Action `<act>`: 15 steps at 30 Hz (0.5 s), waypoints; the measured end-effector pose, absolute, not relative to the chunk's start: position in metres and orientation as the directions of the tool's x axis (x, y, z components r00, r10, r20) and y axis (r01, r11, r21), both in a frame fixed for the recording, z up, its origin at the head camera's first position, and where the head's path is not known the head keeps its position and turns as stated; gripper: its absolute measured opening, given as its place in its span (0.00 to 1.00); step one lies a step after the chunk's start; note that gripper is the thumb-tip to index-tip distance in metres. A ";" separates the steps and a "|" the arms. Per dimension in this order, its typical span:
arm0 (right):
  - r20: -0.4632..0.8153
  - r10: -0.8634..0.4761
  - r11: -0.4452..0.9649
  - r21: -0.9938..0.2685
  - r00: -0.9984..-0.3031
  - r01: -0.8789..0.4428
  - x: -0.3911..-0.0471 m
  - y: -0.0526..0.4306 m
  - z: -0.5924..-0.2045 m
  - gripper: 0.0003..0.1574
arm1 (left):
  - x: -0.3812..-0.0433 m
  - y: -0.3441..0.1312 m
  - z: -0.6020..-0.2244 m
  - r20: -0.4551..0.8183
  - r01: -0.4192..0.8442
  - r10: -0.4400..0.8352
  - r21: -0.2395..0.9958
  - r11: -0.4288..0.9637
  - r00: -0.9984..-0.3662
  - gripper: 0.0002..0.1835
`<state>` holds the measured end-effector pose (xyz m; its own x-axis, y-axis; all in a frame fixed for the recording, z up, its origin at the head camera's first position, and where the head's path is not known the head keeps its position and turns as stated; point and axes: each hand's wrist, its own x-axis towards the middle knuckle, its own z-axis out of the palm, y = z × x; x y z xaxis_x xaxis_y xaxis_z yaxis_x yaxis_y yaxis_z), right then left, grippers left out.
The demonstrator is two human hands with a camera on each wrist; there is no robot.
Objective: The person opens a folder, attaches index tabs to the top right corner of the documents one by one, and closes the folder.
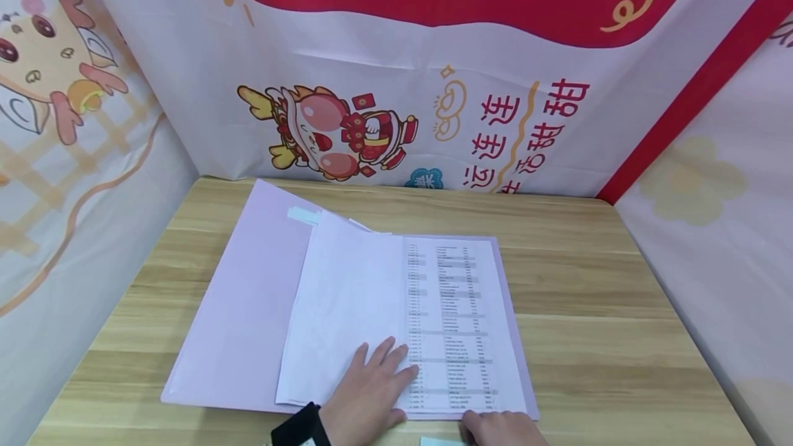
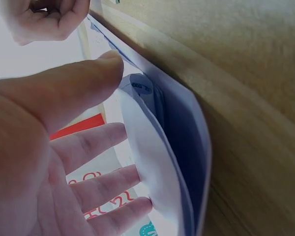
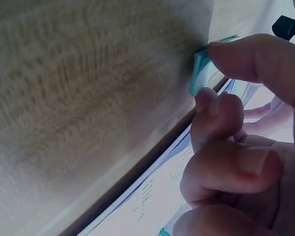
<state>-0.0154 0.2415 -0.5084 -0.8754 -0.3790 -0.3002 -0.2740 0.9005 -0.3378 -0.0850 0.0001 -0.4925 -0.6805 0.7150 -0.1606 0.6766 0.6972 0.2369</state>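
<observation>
A lilac folder (image 1: pixel 229 308) lies spread on the table with white pages inside it. On the pages, near their front middle, rests my left hand (image 1: pixel 372 391) with its fingers straight and spread. The left wrist view shows its fingertips (image 2: pixel 145 204) touching the curved white sheet (image 2: pixel 152 162). My right hand (image 1: pixel 503 428) is at the front edge of the folder, fingers curled. In the right wrist view its thumb and forefinger pinch a small teal sticky note (image 3: pixel 200 73), whose lower part is hidden. The right-hand page (image 1: pixel 458 336) carries printed columns with grey bands.
A light blue tab (image 1: pixel 303 215) sticks out from the back of the pages. Wooden table top (image 1: pixel 595 336) extends to the right of the folder. Printed cloth (image 1: pixel 434 47) hangs behind the table, with more cloth on both sides. A black watch (image 1: pixel 303 427) sits on the left wrist.
</observation>
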 end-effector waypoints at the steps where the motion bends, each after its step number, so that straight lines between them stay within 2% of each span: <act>1: -0.296 -0.379 0.901 -0.333 -0.877 -0.277 -0.016 0.242 -0.508 0.19 | -0.085 0.000 -0.493 -0.162 0.675 0.714 0.240 0.698 -0.681 0.33; 9: -0.244 -0.395 0.893 -0.328 -0.886 -0.309 -0.019 0.245 -0.494 0.13 | -0.084 0.000 -0.494 -0.139 0.689 0.727 0.242 0.684 -0.673 0.33; 15: -0.257 -0.360 0.894 -0.369 -0.897 -0.253 -0.027 0.250 -0.471 0.13 | -0.087 -0.002 -0.490 -0.083 0.712 0.743 0.231 0.663 -0.664 0.28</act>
<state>-0.0270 0.2498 -0.4709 -0.8970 -0.3600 -0.2566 -0.2534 0.8944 -0.3686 -0.0869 -0.0020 -0.4899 -0.6645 0.7427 -0.0829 0.7121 0.6629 0.2315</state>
